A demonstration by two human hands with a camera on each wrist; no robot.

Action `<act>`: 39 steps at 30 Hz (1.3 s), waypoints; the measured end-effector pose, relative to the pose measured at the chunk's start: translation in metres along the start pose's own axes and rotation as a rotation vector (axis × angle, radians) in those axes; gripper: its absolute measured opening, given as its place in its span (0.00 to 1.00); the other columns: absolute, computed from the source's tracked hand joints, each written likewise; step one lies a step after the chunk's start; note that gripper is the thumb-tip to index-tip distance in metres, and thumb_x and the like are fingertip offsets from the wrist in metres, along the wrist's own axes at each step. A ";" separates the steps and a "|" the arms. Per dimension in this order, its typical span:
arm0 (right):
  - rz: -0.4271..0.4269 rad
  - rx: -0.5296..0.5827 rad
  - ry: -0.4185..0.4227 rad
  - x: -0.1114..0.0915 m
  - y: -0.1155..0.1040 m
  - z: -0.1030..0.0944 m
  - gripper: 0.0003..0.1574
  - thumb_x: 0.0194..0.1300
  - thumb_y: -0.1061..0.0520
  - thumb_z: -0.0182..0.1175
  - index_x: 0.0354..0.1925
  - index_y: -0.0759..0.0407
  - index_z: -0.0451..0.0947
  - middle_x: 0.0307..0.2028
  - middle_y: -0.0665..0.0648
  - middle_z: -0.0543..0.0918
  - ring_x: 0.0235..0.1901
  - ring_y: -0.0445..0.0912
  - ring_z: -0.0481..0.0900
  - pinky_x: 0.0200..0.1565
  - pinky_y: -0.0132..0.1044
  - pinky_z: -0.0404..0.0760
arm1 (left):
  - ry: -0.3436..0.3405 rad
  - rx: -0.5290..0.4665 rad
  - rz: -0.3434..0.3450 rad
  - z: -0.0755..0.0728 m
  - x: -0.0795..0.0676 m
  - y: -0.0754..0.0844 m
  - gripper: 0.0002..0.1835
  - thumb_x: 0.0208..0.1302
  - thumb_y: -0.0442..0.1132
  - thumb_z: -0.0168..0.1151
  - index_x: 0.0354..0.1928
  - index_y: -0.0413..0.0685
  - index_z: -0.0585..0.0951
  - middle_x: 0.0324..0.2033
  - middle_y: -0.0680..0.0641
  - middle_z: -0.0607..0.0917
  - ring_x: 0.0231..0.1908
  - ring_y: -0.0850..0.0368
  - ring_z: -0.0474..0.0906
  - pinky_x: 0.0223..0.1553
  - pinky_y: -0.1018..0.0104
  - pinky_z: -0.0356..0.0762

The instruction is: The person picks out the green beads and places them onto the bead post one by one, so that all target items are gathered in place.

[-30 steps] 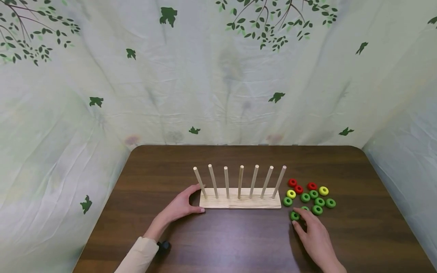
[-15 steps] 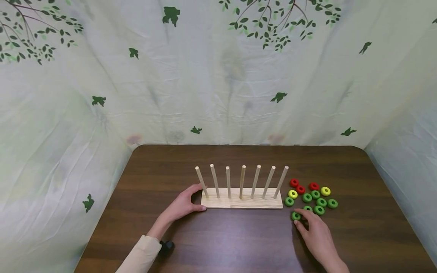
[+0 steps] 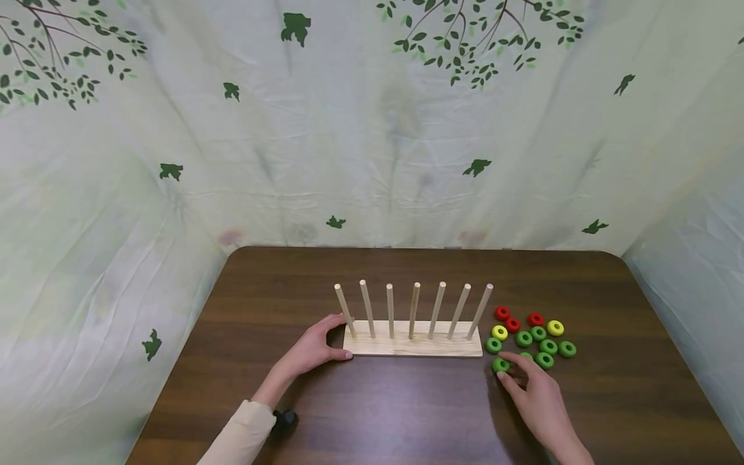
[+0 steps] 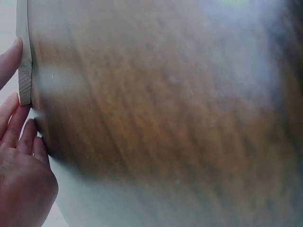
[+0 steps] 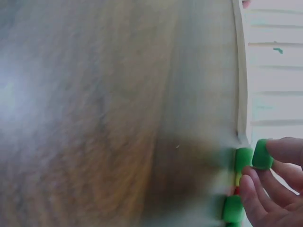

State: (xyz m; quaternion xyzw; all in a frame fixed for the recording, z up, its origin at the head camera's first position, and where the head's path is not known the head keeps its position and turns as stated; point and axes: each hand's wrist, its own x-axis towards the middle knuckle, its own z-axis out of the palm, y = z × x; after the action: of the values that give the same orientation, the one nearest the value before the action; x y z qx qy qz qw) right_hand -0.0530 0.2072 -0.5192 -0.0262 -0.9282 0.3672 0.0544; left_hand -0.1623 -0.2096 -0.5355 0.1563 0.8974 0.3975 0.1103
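Observation:
A pale wooden peg rack (image 3: pixel 430 348) stands on the table with a row of several upright bare dowels. My left hand (image 3: pixel 312 349) grips its left end, thumb at the front edge and fingers at the back; the left wrist view shows the end of the base (image 4: pixel 25 78) between them. Between thumb and fingers my right hand (image 3: pixel 537 397) pinches a green ring (image 3: pixel 500 365). In the right wrist view this green ring (image 5: pixel 262 154) is held a little off the table, beside another green ring (image 5: pixel 243 160) lying there.
Right of the rack lie loose rings on the brown table (image 3: pixel 395 413): several green rings (image 3: pixel 548 347), red rings (image 3: pixel 535 320) and yellow rings (image 3: pixel 555 328). A leaf-printed curtain (image 3: pixel 349 129) hangs behind the table and along its sides.
My right hand has raised the green ring slightly from the table. The left hand keeps its grip on the rack, and the head view has shifted a little.

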 end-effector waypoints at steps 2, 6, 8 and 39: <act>0.000 0.009 0.008 0.001 -0.004 0.001 0.22 0.62 0.62 0.68 0.55 0.56 0.80 0.45 0.54 0.84 0.39 0.47 0.84 0.40 0.43 0.81 | -0.001 -0.002 0.001 0.000 0.000 0.000 0.39 0.47 0.43 0.80 0.63 0.46 0.76 0.64 0.42 0.73 0.67 0.45 0.64 0.64 0.47 0.62; -0.006 0.038 0.006 0.001 -0.012 0.003 0.22 0.62 0.62 0.68 0.55 0.57 0.80 0.46 0.55 0.84 0.39 0.46 0.83 0.42 0.45 0.81 | -0.007 -0.010 0.003 -0.002 0.000 0.002 0.39 0.47 0.43 0.80 0.63 0.45 0.76 0.64 0.41 0.73 0.67 0.44 0.64 0.65 0.47 0.61; -0.019 0.058 0.007 0.001 -0.016 0.004 0.22 0.61 0.63 0.68 0.55 0.58 0.80 0.46 0.55 0.83 0.39 0.46 0.83 0.42 0.44 0.81 | -0.007 -0.011 0.008 -0.002 0.000 0.002 0.39 0.47 0.43 0.80 0.63 0.46 0.76 0.64 0.41 0.73 0.67 0.44 0.64 0.65 0.47 0.61; -0.594 0.197 -0.026 0.019 -0.083 0.006 0.29 0.55 0.65 0.73 0.53 0.46 0.78 0.48 0.42 0.80 0.44 0.37 0.79 0.44 0.31 0.79 | -0.006 0.002 -0.007 0.000 0.000 0.000 0.38 0.47 0.43 0.80 0.63 0.49 0.77 0.64 0.41 0.73 0.67 0.44 0.64 0.65 0.47 0.61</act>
State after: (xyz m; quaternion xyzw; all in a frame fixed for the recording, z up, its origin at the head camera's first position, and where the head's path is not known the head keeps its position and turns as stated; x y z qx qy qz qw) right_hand -0.0733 0.1440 -0.4655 0.2565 -0.8558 0.4237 0.1496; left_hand -0.1626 -0.2097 -0.5355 0.1547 0.8980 0.3957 0.1141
